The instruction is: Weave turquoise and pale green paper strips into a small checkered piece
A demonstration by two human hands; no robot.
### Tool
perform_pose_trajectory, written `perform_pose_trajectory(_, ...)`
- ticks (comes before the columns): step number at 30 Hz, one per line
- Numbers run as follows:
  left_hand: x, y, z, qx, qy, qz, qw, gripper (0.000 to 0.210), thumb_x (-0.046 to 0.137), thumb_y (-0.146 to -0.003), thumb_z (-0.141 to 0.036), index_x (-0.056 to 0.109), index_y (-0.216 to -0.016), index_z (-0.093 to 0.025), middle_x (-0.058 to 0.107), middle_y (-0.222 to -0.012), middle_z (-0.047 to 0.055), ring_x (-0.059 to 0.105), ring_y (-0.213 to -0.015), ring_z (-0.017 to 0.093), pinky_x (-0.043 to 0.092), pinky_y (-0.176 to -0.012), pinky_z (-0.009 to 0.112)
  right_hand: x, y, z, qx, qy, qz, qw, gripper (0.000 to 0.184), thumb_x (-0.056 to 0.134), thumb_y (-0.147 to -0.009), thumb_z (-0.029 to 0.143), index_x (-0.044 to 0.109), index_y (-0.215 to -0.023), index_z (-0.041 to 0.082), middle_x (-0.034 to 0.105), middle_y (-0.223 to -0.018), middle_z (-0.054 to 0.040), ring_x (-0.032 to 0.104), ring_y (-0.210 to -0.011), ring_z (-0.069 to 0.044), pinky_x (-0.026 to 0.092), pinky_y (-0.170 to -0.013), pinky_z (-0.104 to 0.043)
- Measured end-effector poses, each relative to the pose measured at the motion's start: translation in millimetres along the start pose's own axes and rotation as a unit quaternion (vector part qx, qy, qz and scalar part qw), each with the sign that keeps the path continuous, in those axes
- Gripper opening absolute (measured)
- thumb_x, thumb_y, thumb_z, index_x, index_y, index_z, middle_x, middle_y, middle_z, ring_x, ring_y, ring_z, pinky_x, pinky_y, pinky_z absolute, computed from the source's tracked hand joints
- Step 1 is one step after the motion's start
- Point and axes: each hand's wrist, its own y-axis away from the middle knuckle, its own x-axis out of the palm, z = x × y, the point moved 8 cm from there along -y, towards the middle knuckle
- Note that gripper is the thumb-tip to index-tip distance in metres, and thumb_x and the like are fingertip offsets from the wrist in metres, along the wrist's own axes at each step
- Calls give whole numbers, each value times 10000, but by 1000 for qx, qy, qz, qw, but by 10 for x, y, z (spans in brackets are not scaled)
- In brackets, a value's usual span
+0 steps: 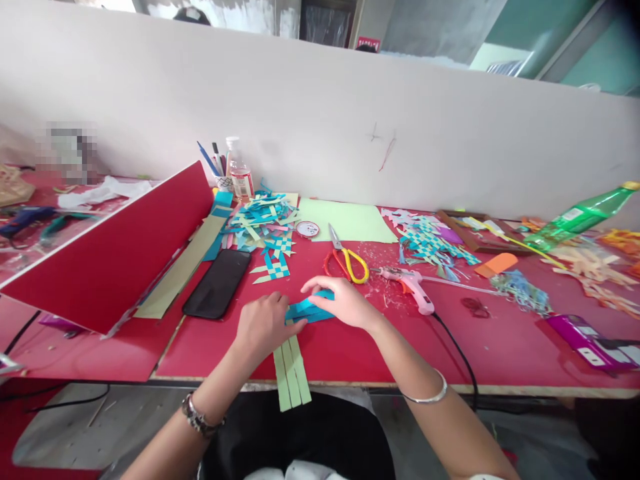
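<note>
Blue paper strips (306, 309) lie crosswise over the top of several pale green paper strips (290, 373), whose lower ends hang past the table's front edge. My left hand (265, 323) is on the left end of the blue strips, fingers curled, its thumb pressing where blue meets green. From the right, my right hand (340, 303) reaches over the blue strips' other end. Its forefinger arches above and its thumb lies along the blue paper; its other fingers are hidden. Just beyond are scissors (357, 265) with red and yellow handles and a small woven blue-green piece (276, 267).
A black phone (217, 283) and an upright red board (125, 247) stand left. Paper scraps (265, 217), a bottle (241, 177) and a green sheet (345, 220) lie behind. Right are a pink glue gun (413, 288) with cord, woven pieces (430, 237) and a green bottle (580, 217).
</note>
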Motion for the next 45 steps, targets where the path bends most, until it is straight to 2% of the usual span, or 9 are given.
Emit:
perform_pose_trajectory(6, 26, 8, 37, -22, -22, -38, 999, 267, 340, -826, -332, 543, -772, -167, 582, -689, 51, 575, -613, 177, 257, -451, 235, -15, 59, 218, -14, -65, -14, 998, 221, 442, -785, 217, 529, -988, 211, 595, -849, -1, 553, -791, -105, 432, -710, -230)
perform_pose_trajectory(11, 20, 41, 177, -62, -9, -42, 997, 435, 237, -856, -379, 536, -643, -145, 570, -609, 59, 572, -573, 173, 193, -420, 252, -588, 404, -105, 60, 80, -193, 976, 285, 380, -821, 309, 468, -1064, 188, 588, -767, -23, 557, -706, -126, 431, -640, -244)
perform_pose_trajectory(14, 45, 63, 246, -86, 5, -35, 996, 487, 210, -859, -391, 542, -609, -137, 565, -580, 63, 561, -552, 166, 188, -424, 248, -988, 763, -437, 189, 365, -283, 866, 296, 410, -791, 312, 524, -1002, 138, 589, -856, -113, 546, -791, -214, 397, -659, -322)
perform_pose_trajectory(16, 61, 67, 261, -89, 17, -32, 995, 487, 212, -859, -382, 543, -599, -138, 566, -575, 63, 552, -544, 164, 177, -426, 244, -1180, 1000, -721, 298, 460, -293, 784, 368, 409, -779, 343, 527, -1016, 87, 561, -922, -199, 515, -883, -290, 381, -641, -350)
perform_pose_trajectory(17, 68, 67, 265, -89, 22, -30, 995, 487, 213, -858, -378, 541, -588, -139, 565, -570, 63, 547, -539, 163, 171, -426, 242, -1226, 1077, -890, 338, 461, -271, 774, 394, 391, -782, 366, 534, -1010, 78, 552, -935, -220, 511, -888, -300, 377, -612, -340)
perform_pose_trajectory(25, 120, 76, 379, -143, 69, -13, 987, 508, 218, -847, -385, 530, -533, -136, 562, -541, 69, 502, -494, 144, 166, -434, 226, -1361, 1157, -1453, 366, 399, -224, 810, 236, 405, -760, 243, 582, -853, 119, 619, -786, -123, 569, -640, -180, 354, -516, -249)
perform_pose_trajectory(34, 158, 98, 436, -163, 111, -8, 980, 551, 220, -839, -402, 569, -505, -137, 581, -536, 79, 501, -492, 156, 184, -447, 238, -947, 1284, -743, 282, 371, -378, 800, 546, 368, -776, 346, 318, -1224, 39, 525, -1091, -211, 547, -908, -269, 428, -670, -329)
perform_pose_trajectory(39, 175, 91, 456, -167, 158, -8, 973, 544, 221, -840, -376, 627, -555, -154, 622, -578, 69, 534, -537, 166, 245, -488, 241, -347, 1039, -422, 175, 376, -325, 850, 562, 440, -739, 450, 377, -1183, 112, 542, -1042, -151, 554, -882, -248, 458, -571, -285)
perform_pose_trajectory(45, 168, 106, 483, -182, 181, -10, 966, 525, 240, -833, -368, 637, -560, -158, 634, -591, 68, 548, -556, 173, 291, -518, 244, -31, 870, -343, 144, 419, -281, 851, 514, 379, -788, 503, 438, -1130, 125, 575, -878, -107, 572, -792, -203, 439, -518, -234)
